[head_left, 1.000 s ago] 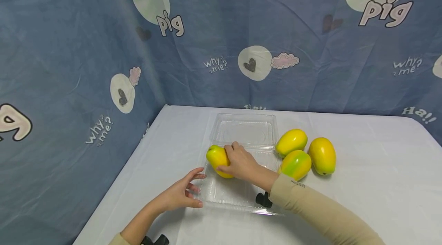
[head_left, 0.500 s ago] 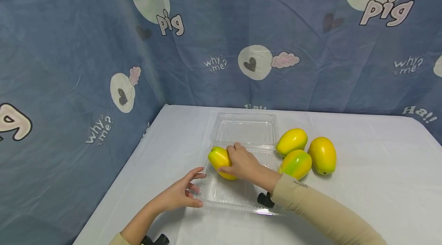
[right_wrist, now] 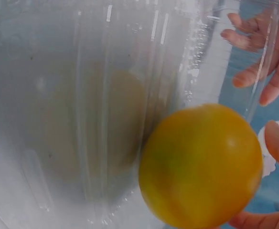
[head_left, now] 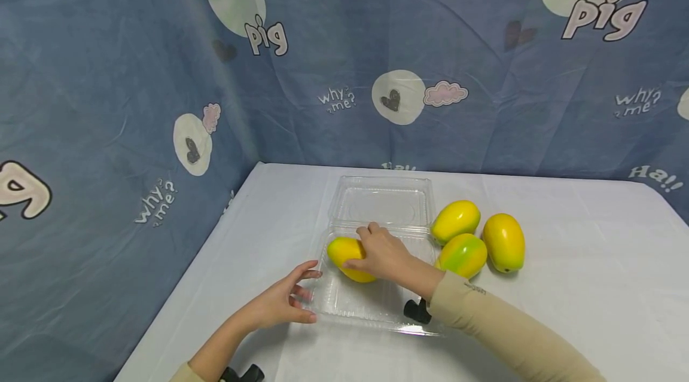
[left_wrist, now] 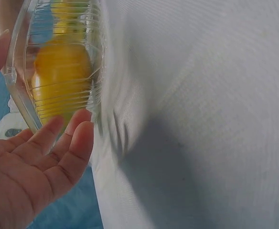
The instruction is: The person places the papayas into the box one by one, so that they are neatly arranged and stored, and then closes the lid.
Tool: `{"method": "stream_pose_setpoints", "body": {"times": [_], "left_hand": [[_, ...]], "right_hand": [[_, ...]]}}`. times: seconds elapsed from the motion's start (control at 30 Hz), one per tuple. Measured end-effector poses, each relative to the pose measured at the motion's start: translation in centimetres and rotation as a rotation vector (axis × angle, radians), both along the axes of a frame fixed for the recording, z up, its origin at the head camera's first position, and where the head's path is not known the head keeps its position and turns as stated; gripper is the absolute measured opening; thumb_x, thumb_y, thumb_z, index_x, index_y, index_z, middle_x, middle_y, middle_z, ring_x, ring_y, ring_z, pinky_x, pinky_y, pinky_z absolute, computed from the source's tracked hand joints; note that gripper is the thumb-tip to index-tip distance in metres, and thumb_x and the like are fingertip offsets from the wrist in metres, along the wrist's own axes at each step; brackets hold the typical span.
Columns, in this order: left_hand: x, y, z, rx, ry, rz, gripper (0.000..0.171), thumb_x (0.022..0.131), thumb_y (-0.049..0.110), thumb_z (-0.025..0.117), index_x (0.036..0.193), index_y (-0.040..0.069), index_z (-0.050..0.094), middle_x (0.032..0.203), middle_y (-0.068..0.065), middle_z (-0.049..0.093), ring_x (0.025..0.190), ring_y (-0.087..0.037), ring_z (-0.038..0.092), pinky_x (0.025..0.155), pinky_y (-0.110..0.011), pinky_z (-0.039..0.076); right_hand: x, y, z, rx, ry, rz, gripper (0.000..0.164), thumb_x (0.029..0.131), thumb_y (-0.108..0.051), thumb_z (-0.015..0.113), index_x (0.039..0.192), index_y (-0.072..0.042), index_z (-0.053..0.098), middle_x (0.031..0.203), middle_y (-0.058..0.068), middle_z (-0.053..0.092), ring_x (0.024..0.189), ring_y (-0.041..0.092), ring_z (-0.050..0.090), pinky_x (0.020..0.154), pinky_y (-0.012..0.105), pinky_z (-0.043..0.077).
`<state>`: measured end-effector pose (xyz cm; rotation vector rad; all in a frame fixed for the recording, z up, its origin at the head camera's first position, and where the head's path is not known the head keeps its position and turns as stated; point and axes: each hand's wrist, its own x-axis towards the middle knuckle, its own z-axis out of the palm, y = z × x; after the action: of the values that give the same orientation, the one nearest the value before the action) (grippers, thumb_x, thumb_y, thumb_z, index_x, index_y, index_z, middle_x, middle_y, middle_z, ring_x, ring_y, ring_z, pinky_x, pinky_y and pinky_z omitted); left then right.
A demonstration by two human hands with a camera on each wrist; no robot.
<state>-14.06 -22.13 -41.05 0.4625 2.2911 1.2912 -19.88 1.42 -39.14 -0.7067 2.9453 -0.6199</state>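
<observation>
My right hand point(head_left: 384, 254) grips a yellow mango point(head_left: 344, 255) from above, thumb on its near side and fingers on its far side. The mango lies tilted inside the tray of a clear plastic clamshell box point(head_left: 344, 304), towards the left. In the right wrist view the mango's point(right_wrist: 201, 167) rounded end faces the camera, close over the ridged floor. My left hand point(head_left: 280, 301) is held by the box's left wall, fingers spread and slightly bent. Through that wall the left wrist view shows the mango point(left_wrist: 60, 76), with the left fingertips point(left_wrist: 84, 117) right at the plastic.
The box's lid point(head_left: 379, 202) lies folded back behind the tray. To the right of the box sit three more mangoes: one at the back point(head_left: 456, 220), a green-streaked mango point(head_left: 463, 256) in front, and another point(head_left: 504, 243) farther right. A patterned blue cloth point(head_left: 323, 59) hangs behind the white table point(head_left: 587, 286).
My right hand has shifted the mango slightly to the right and turned it so it lies flatter across the tray. My left hand has stayed in place.
</observation>
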Motion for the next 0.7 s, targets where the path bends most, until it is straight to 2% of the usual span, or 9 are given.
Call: {"method": "stream_pose_setpoints", "body": {"times": [0.2, 0.33, 0.5, 0.7], "left_hand": [[0.0, 0.0, 0.0, -0.002, 0.003, -0.004, 0.091, 0.073, 0.017, 0.077, 0.144, 0.007, 0.019, 0.140, -0.020, 0.035, 0.103, -0.027, 0.051, 0.077, -0.026, 0.047], [0.0, 0.0, 0.1, -0.003, 0.004, -0.007, 0.091, 0.074, 0.016, 0.077, 0.143, 0.006, 0.019, 0.140, -0.021, 0.035, 0.103, -0.028, 0.052, 0.078, -0.026, 0.047], [-0.1, 0.0, 0.1, 0.003, 0.006, -0.011, 0.092, 0.073, 0.017, 0.077, 0.143, 0.004, 0.019, 0.140, -0.021, 0.035, 0.104, -0.029, 0.051, 0.079, -0.028, 0.047], [0.0, -0.1, 0.1, 0.008, 0.000, -0.011, 0.092, 0.073, 0.018, 0.077, 0.144, 0.005, 0.018, 0.140, -0.021, 0.035, 0.104, -0.027, 0.051, 0.079, -0.028, 0.047]], "right_hand": [[0.2, 0.5, 0.5, 0.019, -0.011, 0.015, 0.067, 0.070, -0.042, 0.076, 0.119, -0.003, 0.054, 0.102, 0.012, 0.054, 0.086, 0.025, 0.048, 0.066, 0.037, 0.046], [-0.1, 1.2, 1.1, 0.005, -0.065, 0.022, 0.067, 0.072, -0.043, 0.074, 0.123, -0.004, 0.053, 0.109, 0.013, 0.055, 0.093, 0.027, 0.051, 0.073, 0.039, 0.047], [-0.8, 2.8, 2.6, -0.058, -0.138, 0.006, 0.064, 0.080, -0.044, 0.067, 0.128, -0.006, 0.050, 0.122, 0.015, 0.053, 0.108, 0.030, 0.052, 0.089, 0.044, 0.044], [-1.6, 6.2, 4.4, -0.161, -0.124, 0.029, 0.059, 0.084, -0.039, 0.063, 0.129, -0.004, 0.049, 0.128, 0.016, 0.050, 0.116, 0.031, 0.048, 0.095, 0.046, 0.040]]}}
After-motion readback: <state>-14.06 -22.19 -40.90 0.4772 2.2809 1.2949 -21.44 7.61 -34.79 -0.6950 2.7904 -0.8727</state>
